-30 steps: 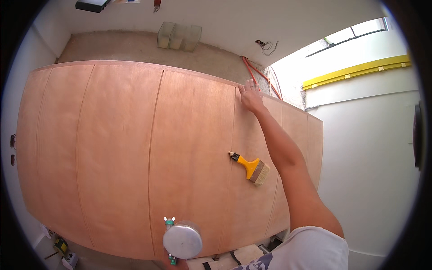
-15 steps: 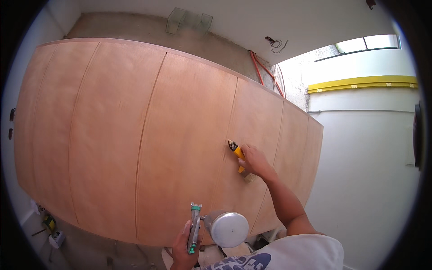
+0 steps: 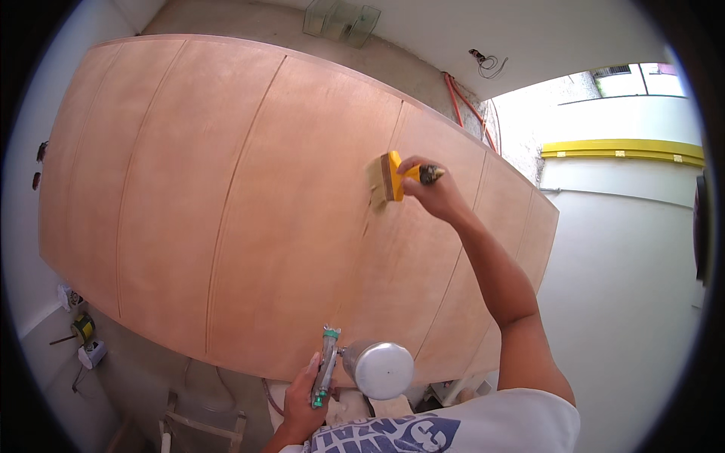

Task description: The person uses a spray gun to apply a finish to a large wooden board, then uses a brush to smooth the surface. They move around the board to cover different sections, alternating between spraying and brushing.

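Observation:
A large pale reddish wooden panel with several long grooves spans most of the head view. My right hand is closed round a wide yellow-handled brush, its bristles down on the panel at a groove right of the middle; the bristles look blurred. My left hand, low at the panel's near edge, grips a spray gun with green fittings, upright in the picture, with a round metal cup on its right side.
Glass pieces stand on the floor beyond the panel. Orange tubes and a coiled wire are at the back right. A yellow rail runs along the right wall. A wooden frame and small tools lie at the lower left.
My right hand left the panel's far edge, took hold of the lying brush and moved it up along the groove. My left hand and spray gun have come further into view.

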### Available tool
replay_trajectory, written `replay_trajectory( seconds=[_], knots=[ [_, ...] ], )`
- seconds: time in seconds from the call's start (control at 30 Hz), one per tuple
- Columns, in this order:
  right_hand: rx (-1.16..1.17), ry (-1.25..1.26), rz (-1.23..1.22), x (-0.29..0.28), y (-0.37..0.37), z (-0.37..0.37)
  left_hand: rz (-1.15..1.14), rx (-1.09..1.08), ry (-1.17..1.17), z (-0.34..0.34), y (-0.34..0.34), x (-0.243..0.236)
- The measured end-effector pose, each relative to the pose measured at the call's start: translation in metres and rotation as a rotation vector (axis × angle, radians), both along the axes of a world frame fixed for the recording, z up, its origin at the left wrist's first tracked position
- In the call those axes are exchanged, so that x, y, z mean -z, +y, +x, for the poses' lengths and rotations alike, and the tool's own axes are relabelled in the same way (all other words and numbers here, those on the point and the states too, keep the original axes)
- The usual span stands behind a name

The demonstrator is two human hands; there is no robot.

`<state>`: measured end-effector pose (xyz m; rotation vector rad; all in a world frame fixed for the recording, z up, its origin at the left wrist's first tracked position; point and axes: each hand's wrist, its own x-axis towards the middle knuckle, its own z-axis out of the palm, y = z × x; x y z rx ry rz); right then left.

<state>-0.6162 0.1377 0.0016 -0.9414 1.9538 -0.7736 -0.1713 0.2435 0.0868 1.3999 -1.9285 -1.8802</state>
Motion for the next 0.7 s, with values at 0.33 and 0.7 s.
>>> replay_trajectory(
  seconds=[0.33,0.7],
  knots=[
    [0.442,0.129,-0.43,-0.012,-0.121,-0.119,-0.042,-0.063,0.081,-0.052,0.024,0.015],
    [0.525,-0.119,-0.453,-0.016,0.133,-0.067,0.134,-0.114,0.093,-0.122,-0.038,-0.015]
  ],
)
